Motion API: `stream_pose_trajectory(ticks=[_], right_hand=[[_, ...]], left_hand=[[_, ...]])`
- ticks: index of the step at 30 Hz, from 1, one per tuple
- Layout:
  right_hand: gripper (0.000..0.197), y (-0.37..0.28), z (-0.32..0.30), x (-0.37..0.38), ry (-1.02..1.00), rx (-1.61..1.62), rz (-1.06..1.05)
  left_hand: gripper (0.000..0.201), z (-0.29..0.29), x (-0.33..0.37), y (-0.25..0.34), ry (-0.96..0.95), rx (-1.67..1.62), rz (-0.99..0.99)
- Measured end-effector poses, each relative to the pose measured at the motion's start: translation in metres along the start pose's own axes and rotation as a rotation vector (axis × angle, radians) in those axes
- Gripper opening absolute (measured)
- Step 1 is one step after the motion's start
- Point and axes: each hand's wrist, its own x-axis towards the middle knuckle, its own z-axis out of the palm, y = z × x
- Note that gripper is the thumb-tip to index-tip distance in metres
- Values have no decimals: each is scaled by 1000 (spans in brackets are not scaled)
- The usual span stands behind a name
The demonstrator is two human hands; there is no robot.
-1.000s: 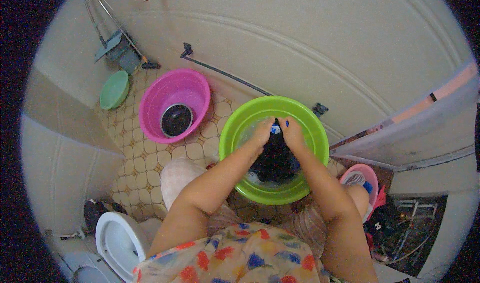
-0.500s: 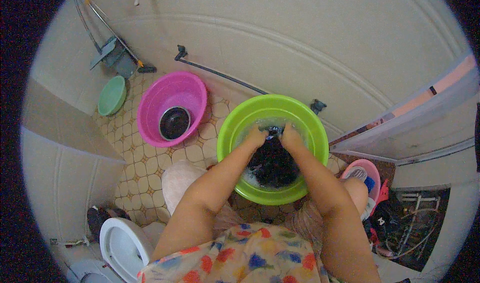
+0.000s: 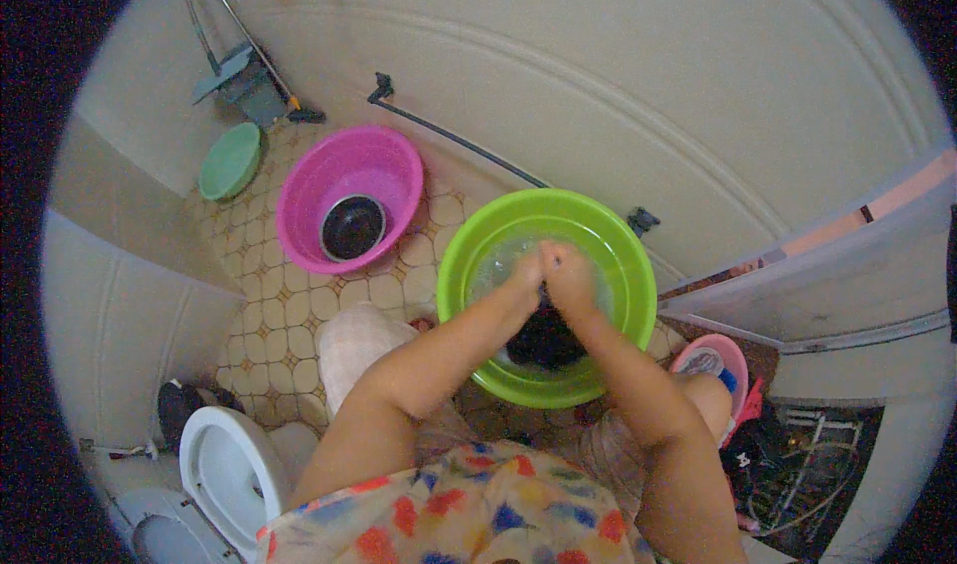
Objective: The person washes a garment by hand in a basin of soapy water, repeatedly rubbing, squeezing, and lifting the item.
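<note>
A large lime-green basin (image 3: 454,295) stands in front of me with sudsy water in it. Dark wet cloth (image 3: 543,337) lies bunched in the water. Over the basin's middle, my left hand (image 3: 526,265) and my right hand (image 3: 566,267) press together, both closed on a part of the dark cloth that hangs down beneath them. The fingers are partly hidden behind the hands, and what kind of garment the cloth is cannot be made out.
A pink basin (image 3: 299,220) holding a round dark-filled bowl (image 3: 353,228) sits to the left, beyond it a small green basin (image 3: 230,162), dustpan (image 3: 254,90) and broom (image 3: 307,116). A toilet (image 3: 224,464) is at lower left. A smaller pink basin (image 3: 736,350) stands right.
My hands have come together from being apart on the cloth. Less of the dark cloth shows spread in the water. The whole view has shifted slightly.
</note>
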Motion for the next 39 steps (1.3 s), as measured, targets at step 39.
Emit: stream_pose_trajectory(ticks=[39], right_hand=[[33,52,-31,16,-2,381,195]], left_hand=[[25,-23,7,55,-152,955,311]])
